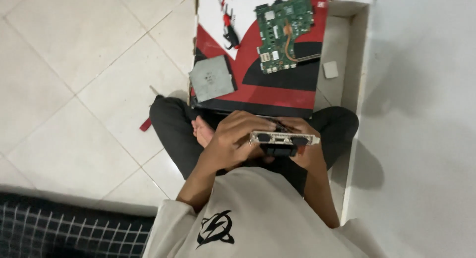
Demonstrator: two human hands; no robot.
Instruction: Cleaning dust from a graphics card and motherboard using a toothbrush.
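Observation:
I sit cross-legged on a tiled floor and hold a computer expansion card (pixel 283 140) over my lap, its silver metal bracket with port openings turned toward me. My left hand (pixel 233 139) wraps over the card's left end, fingers curled across its top. My right hand (pixel 305 154) grips the right end from below and behind. The card's dark body is mostly hidden under my fingers.
A red, black and white box (pixel 267 89) lies ahead of my knees. On it rest a green circuit board (pixel 286 32), a grey metal plate (pixel 211 78) and red-handled pliers (pixel 229 27). A small grey pad (pixel 330 69) and a white wall (pixel 421 114) are at right. A dark checked mat (pixel 69 228) lies at lower left.

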